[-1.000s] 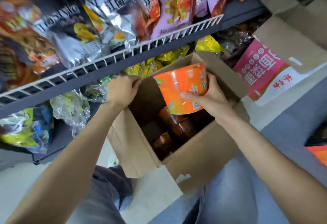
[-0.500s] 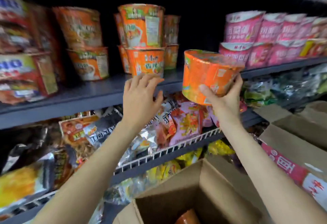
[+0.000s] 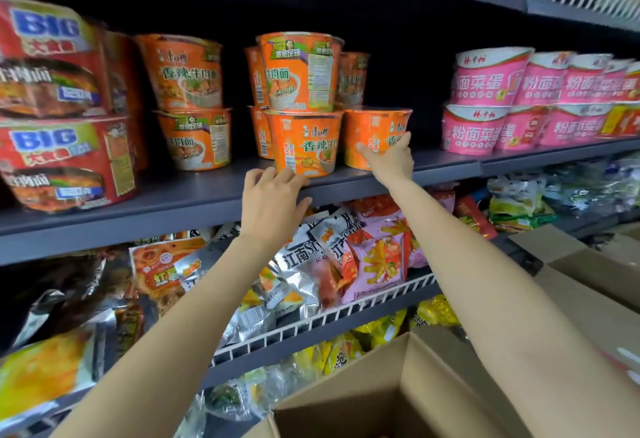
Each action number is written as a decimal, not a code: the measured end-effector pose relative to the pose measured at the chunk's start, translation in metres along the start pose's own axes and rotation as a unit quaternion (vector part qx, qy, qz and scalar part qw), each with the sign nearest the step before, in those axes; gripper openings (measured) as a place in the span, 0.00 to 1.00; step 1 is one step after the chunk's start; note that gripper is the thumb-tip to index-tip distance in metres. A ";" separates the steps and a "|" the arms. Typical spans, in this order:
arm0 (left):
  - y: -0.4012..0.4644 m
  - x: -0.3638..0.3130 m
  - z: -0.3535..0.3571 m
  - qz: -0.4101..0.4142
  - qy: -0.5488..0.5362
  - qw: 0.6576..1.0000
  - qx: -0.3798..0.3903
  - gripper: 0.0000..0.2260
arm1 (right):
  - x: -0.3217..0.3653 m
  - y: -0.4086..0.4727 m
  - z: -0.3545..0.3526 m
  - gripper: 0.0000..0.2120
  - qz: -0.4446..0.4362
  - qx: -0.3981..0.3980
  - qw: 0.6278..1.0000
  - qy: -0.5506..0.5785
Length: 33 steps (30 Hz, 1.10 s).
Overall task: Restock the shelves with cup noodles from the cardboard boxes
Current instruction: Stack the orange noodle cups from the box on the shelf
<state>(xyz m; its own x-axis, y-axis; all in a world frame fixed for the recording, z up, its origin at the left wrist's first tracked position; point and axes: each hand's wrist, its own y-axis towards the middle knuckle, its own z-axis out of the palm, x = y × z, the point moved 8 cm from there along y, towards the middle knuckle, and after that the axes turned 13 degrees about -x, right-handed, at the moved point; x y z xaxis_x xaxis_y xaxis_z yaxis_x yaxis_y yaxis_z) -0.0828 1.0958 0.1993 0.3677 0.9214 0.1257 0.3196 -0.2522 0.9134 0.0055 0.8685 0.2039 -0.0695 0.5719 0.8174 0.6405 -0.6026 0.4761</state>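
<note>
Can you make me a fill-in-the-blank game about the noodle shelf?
1. The right hand holds a noodle cup whose colour is ____.
2. The cups at the right end of that shelf are ____.
3. The left hand rests on the shelf's front ____.
4. At the bottom of the picture stands an open box made of ____.

Missing words: orange; pink; edge; cardboard
</note>
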 end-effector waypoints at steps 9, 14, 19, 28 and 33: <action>-0.062 -0.039 -0.049 -0.056 -0.198 0.961 -0.187 0.10 | -0.020 -0.107 -0.051 0.15 -0.219 -0.029 0.974 0.049; -0.160 -0.062 0.009 -0.099 -0.325 0.938 0.066 0.12 | -0.083 -0.190 -0.048 0.09 -0.151 0.090 0.978 0.109; -0.261 -0.056 0.071 -0.134 -0.216 0.907 0.335 0.16 | -0.185 -0.266 -0.024 0.10 -0.010 0.235 0.971 0.036; -0.286 -0.074 0.068 -0.057 -0.123 0.923 0.361 0.11 | -0.251 -0.322 -0.050 0.07 -0.020 0.263 0.953 -0.147; -0.266 -0.115 0.028 0.007 -0.183 0.952 0.247 0.04 | -0.263 -0.328 -0.038 0.15 -0.026 0.388 0.860 -0.330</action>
<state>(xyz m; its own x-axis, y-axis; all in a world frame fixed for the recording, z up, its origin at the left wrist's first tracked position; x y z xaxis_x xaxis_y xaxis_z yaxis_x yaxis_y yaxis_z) -0.1853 1.0488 -0.0691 0.6256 0.7750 -0.0895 0.6505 -0.4548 0.6083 -0.2154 0.8948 -0.1550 0.1724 0.9325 0.3173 0.9850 -0.1606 -0.0631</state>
